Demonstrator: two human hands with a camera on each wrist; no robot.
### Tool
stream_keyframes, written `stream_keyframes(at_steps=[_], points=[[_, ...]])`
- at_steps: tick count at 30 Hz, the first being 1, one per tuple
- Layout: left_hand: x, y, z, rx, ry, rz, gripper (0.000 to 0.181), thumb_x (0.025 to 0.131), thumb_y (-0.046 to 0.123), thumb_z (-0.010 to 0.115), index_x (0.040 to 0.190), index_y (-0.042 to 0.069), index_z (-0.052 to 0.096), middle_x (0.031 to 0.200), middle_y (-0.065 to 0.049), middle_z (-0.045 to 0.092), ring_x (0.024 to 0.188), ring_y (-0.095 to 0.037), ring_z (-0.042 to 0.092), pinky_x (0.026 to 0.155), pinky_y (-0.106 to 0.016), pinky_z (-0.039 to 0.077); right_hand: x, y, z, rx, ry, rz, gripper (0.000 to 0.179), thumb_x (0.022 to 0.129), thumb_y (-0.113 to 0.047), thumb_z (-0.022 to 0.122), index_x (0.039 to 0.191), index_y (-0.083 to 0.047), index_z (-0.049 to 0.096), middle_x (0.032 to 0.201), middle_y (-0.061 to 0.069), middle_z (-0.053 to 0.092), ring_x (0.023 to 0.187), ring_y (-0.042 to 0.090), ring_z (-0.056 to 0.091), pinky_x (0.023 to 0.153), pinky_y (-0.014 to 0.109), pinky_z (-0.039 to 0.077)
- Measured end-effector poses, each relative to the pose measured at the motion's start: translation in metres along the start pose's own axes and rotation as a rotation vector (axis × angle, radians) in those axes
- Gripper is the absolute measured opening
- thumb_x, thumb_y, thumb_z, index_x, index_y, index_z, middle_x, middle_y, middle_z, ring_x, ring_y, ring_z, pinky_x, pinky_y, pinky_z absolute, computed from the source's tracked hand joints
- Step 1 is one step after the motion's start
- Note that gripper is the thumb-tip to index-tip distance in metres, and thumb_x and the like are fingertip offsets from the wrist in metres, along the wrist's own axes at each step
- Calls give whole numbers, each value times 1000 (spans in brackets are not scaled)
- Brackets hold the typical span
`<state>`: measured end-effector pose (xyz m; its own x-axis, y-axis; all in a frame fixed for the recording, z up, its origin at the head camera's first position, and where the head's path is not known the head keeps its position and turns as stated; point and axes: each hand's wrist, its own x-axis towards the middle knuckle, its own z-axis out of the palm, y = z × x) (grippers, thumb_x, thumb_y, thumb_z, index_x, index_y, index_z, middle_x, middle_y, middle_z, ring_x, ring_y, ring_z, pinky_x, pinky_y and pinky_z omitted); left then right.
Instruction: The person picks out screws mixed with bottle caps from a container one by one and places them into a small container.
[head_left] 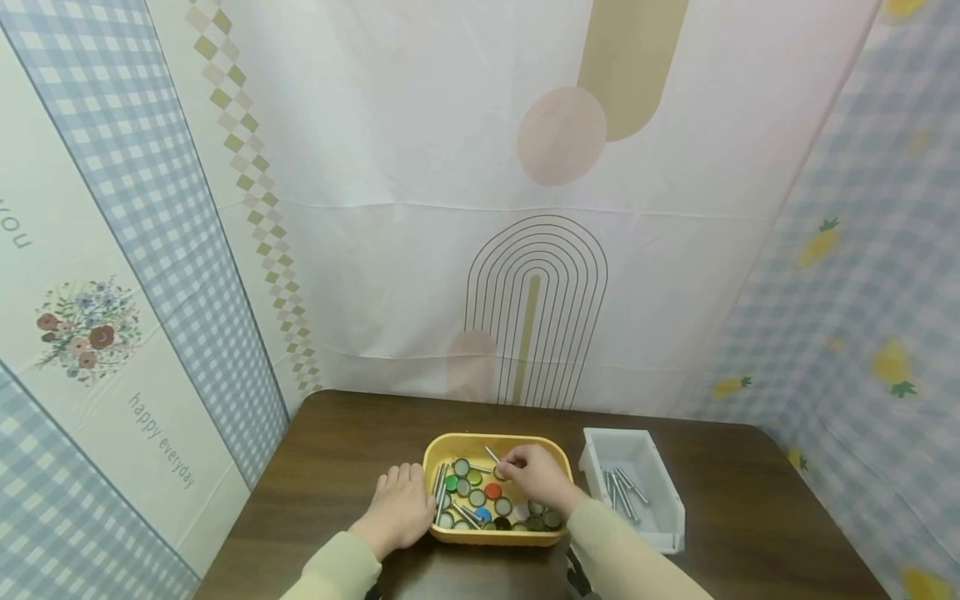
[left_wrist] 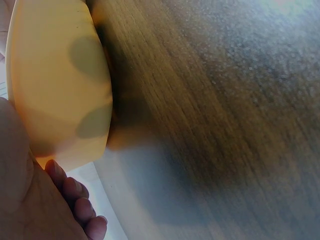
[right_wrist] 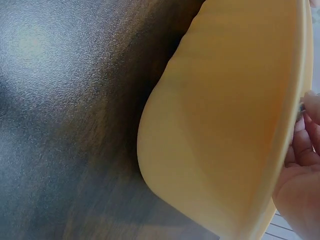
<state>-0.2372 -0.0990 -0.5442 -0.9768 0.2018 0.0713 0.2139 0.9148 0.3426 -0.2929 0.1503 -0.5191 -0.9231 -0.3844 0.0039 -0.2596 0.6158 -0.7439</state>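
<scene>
A yellow tray (head_left: 491,537) holds bottle caps (head_left: 503,506) in several colours and some thin silver metal rods (head_left: 468,515). Between thumb and fingers, my right hand (head_left: 542,477) pinches one thin silver metal rod (head_left: 492,454) over the tray's right half. My left hand (head_left: 401,507) rests against the tray's left rim, palm down, with its fingers pointing away from me. In the left wrist view, the fingertips (left_wrist: 84,210) extend past the tray's corner and hold nothing. The right wrist view mostly shows the tray wall (right_wrist: 225,115), which hides much of the held rod.
To the right of the tray stands a white open bin (head_left: 667,500) with several similar metal rods (head_left: 624,492) inside. Both containers are on a dark brown wooden table (head_left: 337,442). Patterned cloths (head_left: 390,275) hang behind the table and at both sides.
</scene>
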Motion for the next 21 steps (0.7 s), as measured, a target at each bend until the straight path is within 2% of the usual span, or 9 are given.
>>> stream_keyframes(at_steps=[9, 13, 17, 21], points=[[0, -1, 1, -7, 12, 8, 21, 90, 24, 53, 92, 5, 44, 84, -7, 38, 82, -27, 37, 75, -46, 32, -4, 4, -7, 67, 44, 32, 14, 93, -14, 63, 94, -1, 68, 84, 11, 65, 70, 17, 57, 60, 32, 48], [2, -2, 5, -4, 10, 1, 21, 90, 25, 52, 92, 6, 44, 83, -7, 37, 82, -27, 36, 76, -45, 32, -4, 8, -10, 49, 71, 56, 14, 94, -16, 62, 96, -3, 68, 83, 10, 66, 72, 17, 58, 62, 33, 48], [3, -5, 8, 0, 22, -1, 22, 89, 26, 53, 91, 6, 44, 83, -6, 37, 81, -26, 36, 76, -45, 32, -4, 14, -14, 14, 101, 87, 13, 93, -19, 63, 95, -8, 69, 83, 2, 65, 73, 14, 58, 65, 33, 48], [3, -5, 9, -12, 38, 5, 23, 88, 25, 53, 91, 5, 44, 82, -7, 36, 80, -27, 36, 75, -47, 32, -6, 18, -19, 22, 120, 91, 12, 93, -18, 64, 95, -7, 69, 84, 4, 65, 72, 16, 59, 63, 33, 49]])
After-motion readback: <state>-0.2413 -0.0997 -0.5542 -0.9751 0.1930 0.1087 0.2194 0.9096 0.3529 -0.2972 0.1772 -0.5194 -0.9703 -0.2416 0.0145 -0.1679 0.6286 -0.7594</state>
